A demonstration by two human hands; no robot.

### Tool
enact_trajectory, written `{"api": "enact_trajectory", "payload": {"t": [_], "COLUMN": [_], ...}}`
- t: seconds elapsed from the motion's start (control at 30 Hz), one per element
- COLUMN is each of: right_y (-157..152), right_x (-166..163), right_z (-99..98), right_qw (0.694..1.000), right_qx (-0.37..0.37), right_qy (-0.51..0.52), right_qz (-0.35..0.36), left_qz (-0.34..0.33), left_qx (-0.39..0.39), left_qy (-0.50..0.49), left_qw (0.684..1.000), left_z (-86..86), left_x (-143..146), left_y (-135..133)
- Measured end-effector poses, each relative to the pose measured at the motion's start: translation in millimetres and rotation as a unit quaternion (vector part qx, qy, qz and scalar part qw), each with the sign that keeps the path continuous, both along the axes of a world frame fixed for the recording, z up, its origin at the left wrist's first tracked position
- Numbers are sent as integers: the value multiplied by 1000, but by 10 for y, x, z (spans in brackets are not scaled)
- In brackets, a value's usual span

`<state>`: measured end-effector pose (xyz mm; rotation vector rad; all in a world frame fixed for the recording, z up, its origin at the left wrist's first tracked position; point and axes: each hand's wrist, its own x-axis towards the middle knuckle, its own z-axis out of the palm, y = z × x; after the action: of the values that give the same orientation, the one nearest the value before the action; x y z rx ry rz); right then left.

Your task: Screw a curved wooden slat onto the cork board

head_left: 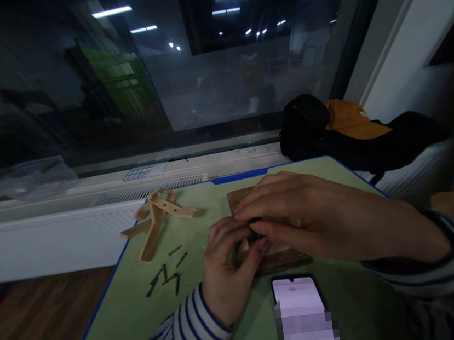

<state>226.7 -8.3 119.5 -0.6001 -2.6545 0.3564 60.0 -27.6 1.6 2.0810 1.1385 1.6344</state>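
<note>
Both hands meet over a brown rough-surfaced board (286, 262) lying on the green table. Between my fingers is a small dark piece (254, 231), mostly covered, so its kind does not show. My left hand (228, 263) pinches it from the left with thumb and fingers. Arched over it from the right, my right hand (303, 216) has its thumb and fingertips closed on the same piece. A pale wooden strip (280, 247) lies on the board under the hands, partly hidden.
Several dark screws (166, 275) lie scattered left of the hands. Behind them are loose pale wooden pieces (152, 234), some with holes. A lit phone (298, 293) lies in front of the board. On the windowsill rest a clear plastic box (31, 177), dark clothing and an orange cap (355, 118).
</note>
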Motion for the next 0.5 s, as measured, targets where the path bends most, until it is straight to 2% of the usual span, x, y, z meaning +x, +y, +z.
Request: {"api": "enact_trajectory", "payload": {"t": [0.5], "right_y": [12], "right_x": [10], "right_z": [-24], "right_qw": [999], "right_qx": [24], "right_qy": [-13], "right_qz": [-26], "left_qz": [-13], "left_qx": [-22], "left_qy": [46], "left_qw": [999], "left_z": [-14], "left_x": [-1], "left_y": [-40]}}
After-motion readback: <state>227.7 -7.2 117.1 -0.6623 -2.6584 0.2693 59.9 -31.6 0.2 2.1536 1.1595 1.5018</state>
